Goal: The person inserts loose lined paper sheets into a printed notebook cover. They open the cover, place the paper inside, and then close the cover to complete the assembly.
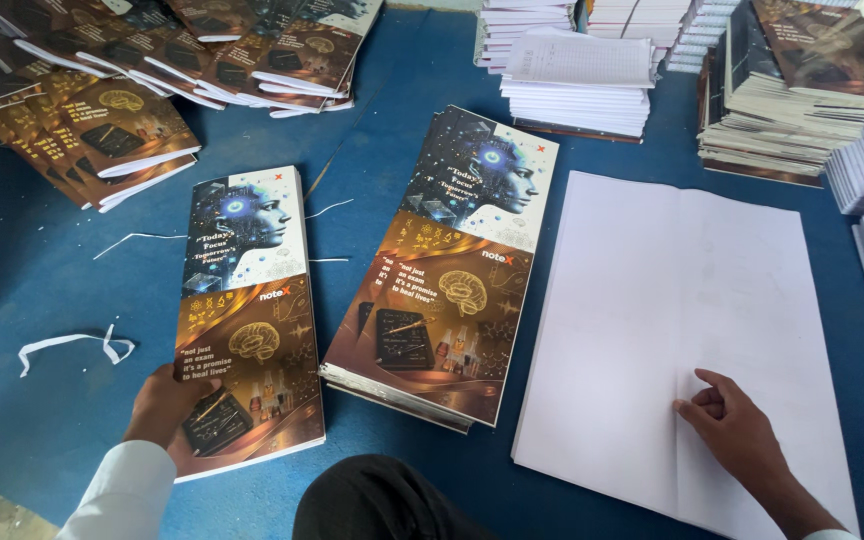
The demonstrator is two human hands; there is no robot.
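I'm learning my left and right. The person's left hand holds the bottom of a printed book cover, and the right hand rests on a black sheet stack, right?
Nearly. In the head view the left hand holds the printed cover, but the right hand rests on a white sheet stack, not a black one.

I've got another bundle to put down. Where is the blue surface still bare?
Bare blue cloth lies left of the left hand's cover stack, apart from paper strips. The back is crowded with white stacks.
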